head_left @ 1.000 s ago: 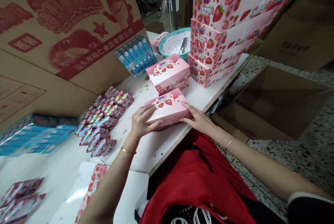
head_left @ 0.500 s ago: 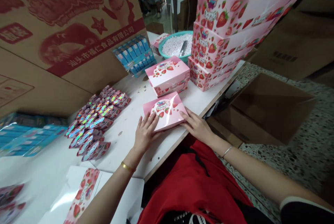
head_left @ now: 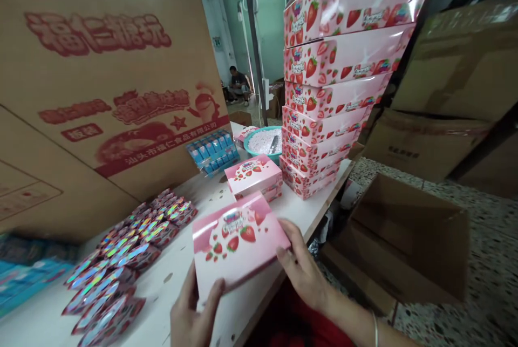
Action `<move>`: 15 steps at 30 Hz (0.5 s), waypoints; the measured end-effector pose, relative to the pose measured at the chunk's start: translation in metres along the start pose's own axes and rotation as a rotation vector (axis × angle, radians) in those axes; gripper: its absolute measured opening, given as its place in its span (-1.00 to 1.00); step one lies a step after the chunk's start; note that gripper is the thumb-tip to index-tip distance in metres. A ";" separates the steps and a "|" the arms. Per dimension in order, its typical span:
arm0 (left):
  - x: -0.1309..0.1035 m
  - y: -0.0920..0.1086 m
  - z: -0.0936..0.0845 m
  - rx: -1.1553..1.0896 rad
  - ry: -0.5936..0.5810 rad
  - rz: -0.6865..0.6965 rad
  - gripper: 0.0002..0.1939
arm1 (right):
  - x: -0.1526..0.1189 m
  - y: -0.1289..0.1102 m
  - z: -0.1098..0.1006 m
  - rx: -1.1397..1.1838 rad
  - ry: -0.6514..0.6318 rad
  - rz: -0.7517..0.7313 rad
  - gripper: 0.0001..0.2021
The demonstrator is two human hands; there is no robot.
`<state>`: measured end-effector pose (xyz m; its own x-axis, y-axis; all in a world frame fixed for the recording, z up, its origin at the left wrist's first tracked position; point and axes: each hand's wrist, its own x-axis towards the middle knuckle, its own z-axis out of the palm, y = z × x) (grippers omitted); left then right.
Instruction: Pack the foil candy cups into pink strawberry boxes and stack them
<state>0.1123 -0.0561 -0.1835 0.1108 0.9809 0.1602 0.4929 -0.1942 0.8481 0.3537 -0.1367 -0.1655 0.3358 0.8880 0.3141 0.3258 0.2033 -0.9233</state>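
A pink and white box with strawberry print point(head_left: 238, 244) is held up over the white table point(head_left: 162, 304), tilted toward me. My left hand point(head_left: 198, 304) grips its near left corner, thumb on top. At the right end, my right hand point(head_left: 301, 266) closes round the edge, with its thumb on the near side. Just beyond lie more strawberry boxes point(head_left: 254, 174), stacked flat. To the left, rows of shiny foil packets point(head_left: 133, 255) cover part of the table.
A tall stack of strawberry boxes point(head_left: 311, 104) stands at the table's right edge. Behind are a turquoise basin point(head_left: 249, 147) of white pieces and blue packs point(head_left: 214, 152). A large carton point(head_left: 121, 77) walls the left; an open carton point(head_left: 408, 239) sits on the floor. A person point(head_left: 238, 85) sits far back.
The strawberry box has risen off the table toward me. My hands have gone from resting against it to gripping its ends. The camera has tilted upward.
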 end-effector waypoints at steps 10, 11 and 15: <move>0.183 0.117 0.095 -0.279 -0.098 0.144 -0.59 | 0.229 0.011 -0.050 -0.291 0.251 -0.002 -0.49; 0.180 0.111 0.098 -0.285 -0.149 0.108 -0.61 | 0.229 0.016 -0.052 -0.330 0.258 0.063 -0.49; 0.135 0.060 0.063 -0.360 -0.286 0.125 -0.52 | 0.198 0.012 -0.045 -0.500 0.244 0.040 -0.34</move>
<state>0.2108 0.0640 -0.1427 0.4079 0.8971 0.1699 0.1360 -0.2437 0.9603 0.4640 0.0225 -0.1043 0.5323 0.7575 0.3778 0.6680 -0.1017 -0.7372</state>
